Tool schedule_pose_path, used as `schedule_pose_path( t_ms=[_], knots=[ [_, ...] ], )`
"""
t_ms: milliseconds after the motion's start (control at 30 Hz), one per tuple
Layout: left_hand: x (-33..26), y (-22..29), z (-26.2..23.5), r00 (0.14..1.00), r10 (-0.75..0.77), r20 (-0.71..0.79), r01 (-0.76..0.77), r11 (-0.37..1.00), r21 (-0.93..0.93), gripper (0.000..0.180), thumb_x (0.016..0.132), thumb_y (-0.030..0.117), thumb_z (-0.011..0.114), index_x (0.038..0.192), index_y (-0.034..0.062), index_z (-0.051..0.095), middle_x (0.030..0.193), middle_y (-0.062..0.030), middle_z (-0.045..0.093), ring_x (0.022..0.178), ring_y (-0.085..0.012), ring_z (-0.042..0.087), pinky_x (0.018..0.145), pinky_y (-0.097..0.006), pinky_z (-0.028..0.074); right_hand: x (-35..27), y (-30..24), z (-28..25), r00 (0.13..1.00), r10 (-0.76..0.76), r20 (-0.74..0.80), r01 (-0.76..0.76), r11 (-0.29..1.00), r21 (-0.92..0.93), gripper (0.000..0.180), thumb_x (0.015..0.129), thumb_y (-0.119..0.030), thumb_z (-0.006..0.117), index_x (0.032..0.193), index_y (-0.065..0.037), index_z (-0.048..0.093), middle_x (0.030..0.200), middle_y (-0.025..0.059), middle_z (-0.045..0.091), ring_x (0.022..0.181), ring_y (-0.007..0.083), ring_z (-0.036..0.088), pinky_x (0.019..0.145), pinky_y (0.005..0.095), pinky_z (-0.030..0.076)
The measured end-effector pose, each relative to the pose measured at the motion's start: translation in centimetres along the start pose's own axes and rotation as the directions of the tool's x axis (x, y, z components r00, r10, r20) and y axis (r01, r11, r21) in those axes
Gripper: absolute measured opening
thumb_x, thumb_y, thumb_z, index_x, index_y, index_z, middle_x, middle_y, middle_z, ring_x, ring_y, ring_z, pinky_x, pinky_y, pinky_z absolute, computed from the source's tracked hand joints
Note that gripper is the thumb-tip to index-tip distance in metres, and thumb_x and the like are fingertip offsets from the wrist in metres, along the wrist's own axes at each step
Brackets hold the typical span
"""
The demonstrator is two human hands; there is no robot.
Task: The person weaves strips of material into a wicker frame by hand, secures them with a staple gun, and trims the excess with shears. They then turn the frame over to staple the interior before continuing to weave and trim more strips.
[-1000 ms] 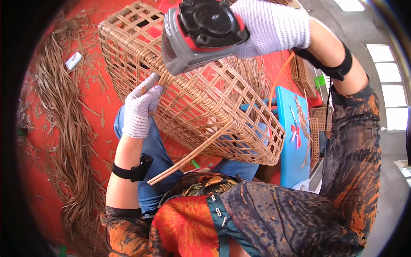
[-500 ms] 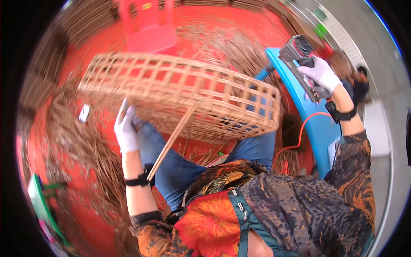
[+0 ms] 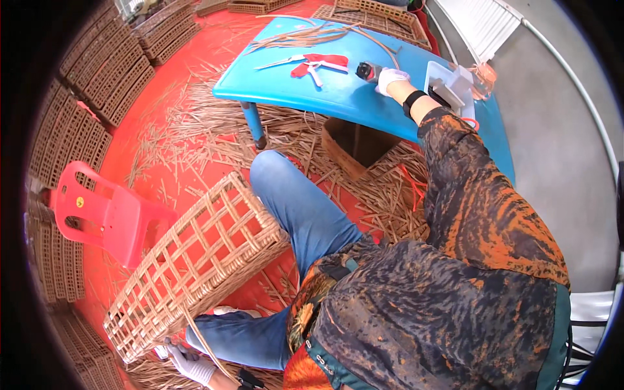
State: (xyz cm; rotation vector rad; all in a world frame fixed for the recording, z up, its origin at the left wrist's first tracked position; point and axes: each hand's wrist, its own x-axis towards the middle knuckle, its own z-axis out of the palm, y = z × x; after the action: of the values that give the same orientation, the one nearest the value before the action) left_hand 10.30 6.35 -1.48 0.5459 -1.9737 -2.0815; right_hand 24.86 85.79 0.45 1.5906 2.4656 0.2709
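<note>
A woven rattan-like basket (image 3: 195, 260) with open lattice sides tilts across my knees, its long side slanting down to the left. My left hand (image 3: 188, 366), in a white glove, grips its lower edge near the left end. A loose strand (image 3: 201, 339) sticks out from the basket beside that hand. My right hand (image 3: 394, 80), also gloved, is stretched out over the blue table, closed around a dark grey and black power tool (image 3: 368, 71), probably an air stapler. Most of the tool is hidden by the hand.
On the blue table (image 3: 286, 81) lie red-and-white shears (image 3: 315, 65), cut strips (image 3: 299, 37) and a white tray (image 3: 431, 70) of small boxes. A brown box (image 3: 351, 149) stands beneath. A red chair (image 3: 117, 214) is at the left, with stacked baskets (image 3: 104, 52) behind. Strips litter the floor.
My view has turned right toward the table. The right hand has carried the power tool to the tabletop. The basket has tilted down to the left, with my left hand at its lower edge.
</note>
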Motion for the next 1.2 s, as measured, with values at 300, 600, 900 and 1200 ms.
schedule_pose_path(
  t_ms=[300,600,900,1200],
  knots=[
    [0.6,3.5,-5.7,0.994,-0.009,0.105,-0.004,0.992,0.124,0.037,0.102,0.027,0.053,0.129,0.0035,0.063,0.068,0.0102,0.035,0.055,-0.0007,0.025,0.05,-0.02,0.017,5.9,-11.4,-0.8,0.893,-0.37,-0.258,0.445,0.814,0.373,0.039,0.098,-0.038,0.05,0.111,-0.007,0.07,0.115,0.0221,0.068,0.107,0.0413,0.065,0.092,0.0498,0.052],
    [0.8,10.8,-11.3,0.987,-0.032,0.156,-0.035,0.913,0.406,0.032,0.093,0.021,0.068,0.118,0.002,0.069,0.086,0.0018,0.064,0.07,-0.0052,0.052,0.062,-0.022,0.039,13.9,-9.2,0.7,0.935,-0.336,-0.115,0.334,0.942,-0.038,0.05,0.102,-0.046,0.042,0.118,-0.007,0.067,0.12,0.0252,0.065,0.116,0.0451,0.059,0.097,0.0528,0.048],
    [-8.9,15.7,-0.4,0.806,0.439,0.396,-0.591,0.591,0.548,0.029,0.088,0.014,0.067,0.116,0.0041,0.07,0.112,-0.0118,0.07,0.105,-0.0243,0.063,0.097,-0.036,0.048,-12.8,-8.8,-16.1,0.441,-0.45,-0.777,0.898,0.204,0.391,0.028,0.1,-0.019,0.06,0.123,-0.002,0.063,0.112,0.0124,0.068,0.099,0.0223,0.066,0.09,0.0315,0.051],
    [-17.3,11.8,5.3,0.436,-0.06,0.898,0.176,0.984,-0.02,0.056,0.096,0.031,0.068,0.139,-0.0006,0.051,0.112,-0.0067,0.066,0.098,-0.0127,0.062,0.086,-0.027,0.05,-40.6,-17.1,-15.8,-0.142,-0.724,-0.675,0.837,-0.452,0.308,0.025,0.086,-0.013,0.071,0.108,-0.005,0.064,0.099,0.0114,0.065,0.094,0.0352,0.062,0.082,0.0423,0.05]
  ],
)
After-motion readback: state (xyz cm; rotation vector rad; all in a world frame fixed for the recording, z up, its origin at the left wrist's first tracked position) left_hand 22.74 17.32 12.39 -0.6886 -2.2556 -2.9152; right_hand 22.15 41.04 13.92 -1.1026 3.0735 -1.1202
